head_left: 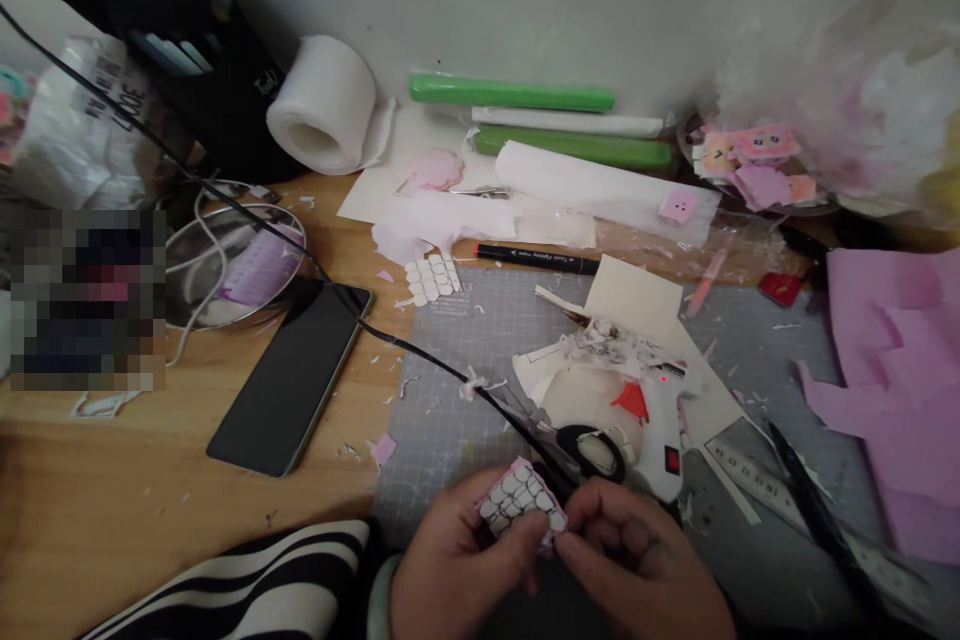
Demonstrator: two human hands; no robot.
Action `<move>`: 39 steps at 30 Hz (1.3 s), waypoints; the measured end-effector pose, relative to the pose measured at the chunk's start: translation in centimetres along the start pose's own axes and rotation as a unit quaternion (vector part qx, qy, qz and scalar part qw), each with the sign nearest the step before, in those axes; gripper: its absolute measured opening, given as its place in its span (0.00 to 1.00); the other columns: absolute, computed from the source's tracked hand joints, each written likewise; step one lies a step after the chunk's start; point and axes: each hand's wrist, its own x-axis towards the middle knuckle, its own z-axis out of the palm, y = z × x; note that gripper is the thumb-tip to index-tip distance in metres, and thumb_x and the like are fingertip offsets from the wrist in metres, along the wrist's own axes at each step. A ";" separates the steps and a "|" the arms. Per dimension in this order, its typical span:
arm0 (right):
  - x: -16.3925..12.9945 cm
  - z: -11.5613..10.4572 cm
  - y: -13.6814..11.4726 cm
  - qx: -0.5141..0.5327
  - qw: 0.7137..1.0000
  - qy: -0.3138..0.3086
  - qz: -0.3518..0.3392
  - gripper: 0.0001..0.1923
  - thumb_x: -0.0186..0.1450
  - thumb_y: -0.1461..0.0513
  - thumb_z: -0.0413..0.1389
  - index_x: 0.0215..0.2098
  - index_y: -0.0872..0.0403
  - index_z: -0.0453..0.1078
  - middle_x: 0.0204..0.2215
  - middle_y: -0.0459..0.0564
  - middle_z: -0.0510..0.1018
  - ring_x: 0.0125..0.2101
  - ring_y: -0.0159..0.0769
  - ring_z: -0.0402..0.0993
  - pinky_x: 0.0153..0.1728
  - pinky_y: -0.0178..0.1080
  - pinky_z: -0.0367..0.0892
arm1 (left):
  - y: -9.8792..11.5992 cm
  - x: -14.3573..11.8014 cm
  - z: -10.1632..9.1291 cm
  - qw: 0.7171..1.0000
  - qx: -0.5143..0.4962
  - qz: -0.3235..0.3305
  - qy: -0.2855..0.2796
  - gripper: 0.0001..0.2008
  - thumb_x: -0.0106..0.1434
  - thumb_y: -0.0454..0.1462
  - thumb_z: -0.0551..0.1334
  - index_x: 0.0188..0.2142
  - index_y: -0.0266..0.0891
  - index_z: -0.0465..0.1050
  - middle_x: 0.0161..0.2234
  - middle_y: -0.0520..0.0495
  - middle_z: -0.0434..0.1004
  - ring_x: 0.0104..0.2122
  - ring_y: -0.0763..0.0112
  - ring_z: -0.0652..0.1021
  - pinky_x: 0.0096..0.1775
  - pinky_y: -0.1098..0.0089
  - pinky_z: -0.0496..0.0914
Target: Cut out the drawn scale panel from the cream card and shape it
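Observation:
My left hand [457,560] grips a small flat pink-edged piece [517,495], its face covered with white rounded patches outlined in dark lines like stonework. The left thumb presses on its lower front. At the piece's right corner, the thumb and forefinger of my right hand [637,560] pinch together; anything between those fingertips is hidden. Just beyond my hands lies a white glue gun [664,430] with a red switch and an orange trigger. Black scissor handles [592,450] rest beside it. Farther back, a similar white patched cutout [433,278] lies near the mat's edge.
A grey cutting mat [442,400] carries paper scraps and a clear ruler [757,480]. A black cable [420,350] crosses over a phone [292,380]. Pink foam sheet [892,400] lies right; a black marker [536,258] and toilet roll [322,105] are at the back.

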 end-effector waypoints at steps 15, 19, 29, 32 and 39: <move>1.0 -0.8 -0.2 0.092 0.980 -0.122 0.124 0.14 0.44 0.57 0.61 0.20 0.58 0.63 0.06 0.34 0.59 0.06 0.15 0.44 0.07 0.24 0.38 | -2.0 -0.5 -1.2 0.997 0.072 -0.008 0.011 0.08 0.50 0.33 0.61 0.32 0.36 0.73 0.17 0.55 0.65 0.17 0.79 0.62 0.20 0.77 0.59; 0.9 -0.6 -0.8 0.076 0.981 -0.103 0.144 0.14 0.41 0.57 0.61 0.18 0.58 0.64 0.06 0.34 0.59 0.06 0.15 0.44 0.07 0.25 0.38 | -1.5 -0.6 -0.9 0.995 0.090 0.012 0.034 0.08 0.46 0.31 0.60 0.29 0.34 0.73 0.20 0.53 0.67 0.20 0.76 0.65 0.24 0.77 0.62; 1.0 -0.9 0.4 0.029 0.987 -0.128 0.096 0.06 0.46 0.62 0.56 0.20 0.58 0.66 0.12 0.39 0.63 0.13 0.19 0.53 0.14 0.27 0.46 | -2.4 -0.6 -1.2 0.992 0.102 -0.026 0.065 0.11 0.44 0.32 0.62 0.31 0.35 0.74 0.22 0.52 0.72 0.23 0.73 0.70 0.25 0.76 0.64; 1.0 -1.1 0.7 -0.007 0.988 -0.133 0.074 0.05 0.47 0.63 0.56 0.21 0.58 0.67 0.14 0.41 0.65 0.15 0.21 0.55 0.17 0.28 0.49 | -2.4 -0.5 -1.0 0.992 0.096 -0.029 0.074 0.10 0.44 0.31 0.62 0.30 0.36 0.74 0.21 0.52 0.73 0.23 0.73 0.71 0.25 0.76 0.65; 0.9 -0.8 0.6 -0.048 0.989 -0.118 0.076 0.04 0.46 0.63 0.55 0.20 0.57 0.67 0.12 0.39 0.61 0.15 0.22 0.51 0.16 0.29 0.46 | -2.0 -0.8 -0.4 0.990 0.099 -0.022 0.093 0.09 0.43 0.31 0.61 0.27 0.36 0.75 0.21 0.52 0.73 0.23 0.73 0.70 0.26 0.75 0.64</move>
